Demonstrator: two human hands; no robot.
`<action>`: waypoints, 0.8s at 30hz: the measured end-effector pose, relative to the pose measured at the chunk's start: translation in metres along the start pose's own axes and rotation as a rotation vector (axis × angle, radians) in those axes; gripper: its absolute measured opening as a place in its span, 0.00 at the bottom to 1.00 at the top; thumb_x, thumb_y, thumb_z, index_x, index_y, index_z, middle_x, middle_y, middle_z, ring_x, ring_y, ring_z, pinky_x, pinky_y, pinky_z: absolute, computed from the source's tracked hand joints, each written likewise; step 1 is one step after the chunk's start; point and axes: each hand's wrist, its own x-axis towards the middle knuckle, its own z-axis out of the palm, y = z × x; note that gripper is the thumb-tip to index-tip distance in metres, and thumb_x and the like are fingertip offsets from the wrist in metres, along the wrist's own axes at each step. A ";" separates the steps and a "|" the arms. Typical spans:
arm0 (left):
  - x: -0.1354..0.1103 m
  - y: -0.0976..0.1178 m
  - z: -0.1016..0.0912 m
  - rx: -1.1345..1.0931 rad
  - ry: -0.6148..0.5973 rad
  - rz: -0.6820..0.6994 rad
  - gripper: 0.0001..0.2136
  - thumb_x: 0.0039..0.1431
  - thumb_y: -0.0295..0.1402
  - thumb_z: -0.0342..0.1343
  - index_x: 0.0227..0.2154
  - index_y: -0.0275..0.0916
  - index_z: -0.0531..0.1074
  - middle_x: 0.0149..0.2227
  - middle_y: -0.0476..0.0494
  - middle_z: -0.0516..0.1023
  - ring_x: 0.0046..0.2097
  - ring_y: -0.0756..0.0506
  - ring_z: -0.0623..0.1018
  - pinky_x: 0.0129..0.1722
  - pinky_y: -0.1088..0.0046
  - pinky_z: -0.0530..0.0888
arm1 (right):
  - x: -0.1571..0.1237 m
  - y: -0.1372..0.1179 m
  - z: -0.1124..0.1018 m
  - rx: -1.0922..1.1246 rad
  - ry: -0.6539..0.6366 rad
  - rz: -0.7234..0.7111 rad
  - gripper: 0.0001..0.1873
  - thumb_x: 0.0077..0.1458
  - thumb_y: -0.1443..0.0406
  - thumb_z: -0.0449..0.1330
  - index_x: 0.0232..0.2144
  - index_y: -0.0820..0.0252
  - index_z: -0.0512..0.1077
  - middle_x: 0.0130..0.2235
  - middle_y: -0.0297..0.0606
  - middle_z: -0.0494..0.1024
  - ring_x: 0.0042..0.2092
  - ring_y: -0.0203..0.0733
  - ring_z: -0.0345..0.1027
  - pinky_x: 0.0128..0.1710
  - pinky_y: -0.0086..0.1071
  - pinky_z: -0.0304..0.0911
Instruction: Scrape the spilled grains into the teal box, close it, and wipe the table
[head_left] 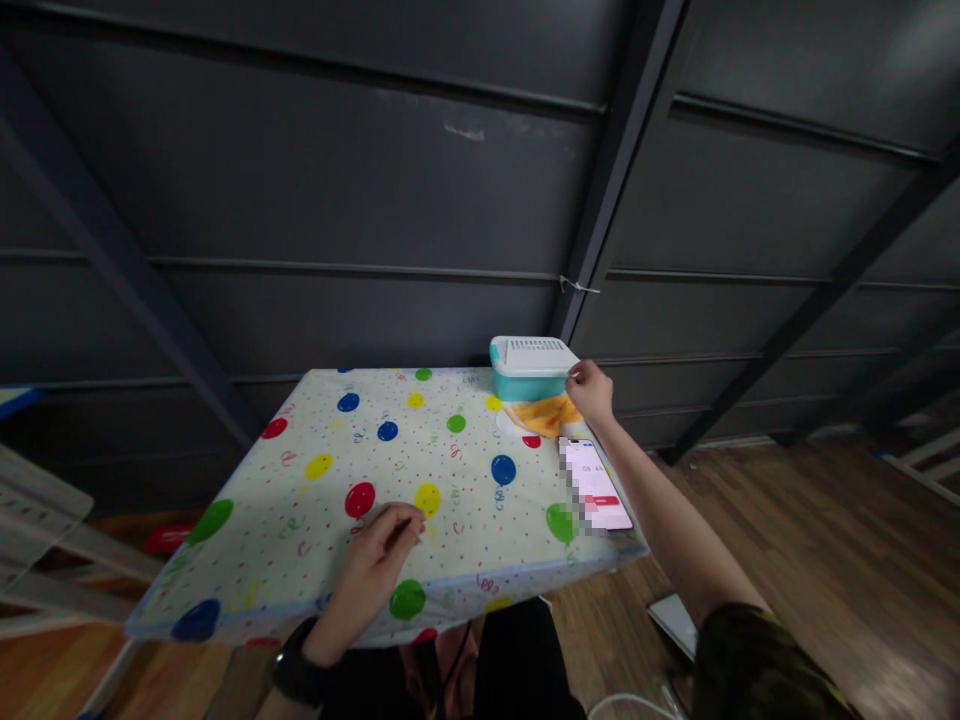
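My right hand [591, 391] is at the right end of a turquoise box [531, 387] with a white slotted lid [541, 354]. Its fingers are closed together by the lid's corner; what they pinch, if anything, is hidden. Just below this hand, an orange cloth [546, 414] lies crumpled in front of the box. My left hand [381, 553] rests over the near part of the table, its fingers curled in with thumb and fingertips close together. Nothing shows in it. A black watch [300, 662] is on the left wrist.
A phone [600, 485] with a lit screen lies at the table's right edge, under my right forearm. The tablecloth [435, 470] has a balloon print. Dark wall panels [375, 190] rise behind the table. A white frame [45, 530] stands at the left.
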 end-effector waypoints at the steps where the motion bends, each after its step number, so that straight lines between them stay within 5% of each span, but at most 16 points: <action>1: 0.000 0.000 0.000 0.003 -0.008 -0.004 0.09 0.65 0.41 0.54 0.34 0.43 0.74 0.37 0.47 0.79 0.40 0.44 0.77 0.42 0.66 0.72 | -0.008 0.002 -0.001 -0.020 -0.155 -0.106 0.19 0.47 0.70 0.59 0.43 0.58 0.78 0.40 0.43 0.82 0.45 0.49 0.76 0.48 0.37 0.67; 4: -0.002 0.000 0.001 0.046 -0.026 0.001 0.09 0.66 0.41 0.53 0.34 0.43 0.73 0.36 0.48 0.78 0.40 0.44 0.77 0.42 0.66 0.72 | -0.023 0.005 -0.001 -0.044 -0.597 -0.305 0.25 0.38 0.75 0.61 0.41 0.57 0.81 0.49 0.43 0.82 0.51 0.50 0.73 0.52 0.34 0.65; 6: -0.003 0.001 0.002 0.078 -0.025 0.014 0.09 0.67 0.40 0.52 0.34 0.43 0.72 0.36 0.47 0.78 0.40 0.44 0.77 0.42 0.66 0.71 | -0.025 0.005 0.001 -0.050 -0.710 -0.342 0.25 0.37 0.76 0.61 0.39 0.57 0.82 0.52 0.42 0.81 0.54 0.50 0.72 0.54 0.35 0.64; 9: -0.004 0.005 0.002 0.113 -0.022 0.033 0.08 0.67 0.39 0.52 0.34 0.43 0.72 0.37 0.46 0.78 0.41 0.43 0.77 0.43 0.65 0.71 | -0.021 0.004 0.002 -0.081 -0.646 -0.334 0.18 0.41 0.76 0.61 0.34 0.57 0.82 0.46 0.42 0.84 0.51 0.52 0.74 0.52 0.35 0.64; 15: -0.006 0.011 0.003 0.193 -0.023 0.090 0.09 0.67 0.37 0.51 0.32 0.42 0.72 0.37 0.44 0.78 0.42 0.42 0.77 0.45 0.63 0.72 | -0.008 -0.008 -0.015 0.003 -0.312 -0.186 0.07 0.55 0.70 0.58 0.31 0.60 0.77 0.37 0.44 0.83 0.41 0.48 0.75 0.41 0.32 0.64; 19: -0.005 0.008 0.009 0.168 -0.055 0.064 0.11 0.67 0.40 0.51 0.41 0.41 0.74 0.45 0.40 0.79 0.47 0.41 0.78 0.48 0.60 0.74 | -0.019 -0.035 -0.025 0.542 -0.258 0.043 0.08 0.59 0.65 0.56 0.31 0.60 0.72 0.31 0.38 0.79 0.35 0.42 0.72 0.35 0.29 0.64; 24: 0.009 0.026 0.013 -0.307 -0.133 -0.093 0.34 0.62 0.44 0.58 0.67 0.41 0.56 0.70 0.29 0.61 0.66 0.38 0.68 0.61 0.55 0.69 | -0.084 -0.096 -0.021 1.294 -0.671 0.372 0.06 0.56 0.64 0.60 0.36 0.61 0.73 0.33 0.39 0.80 0.34 0.41 0.75 0.34 0.30 0.70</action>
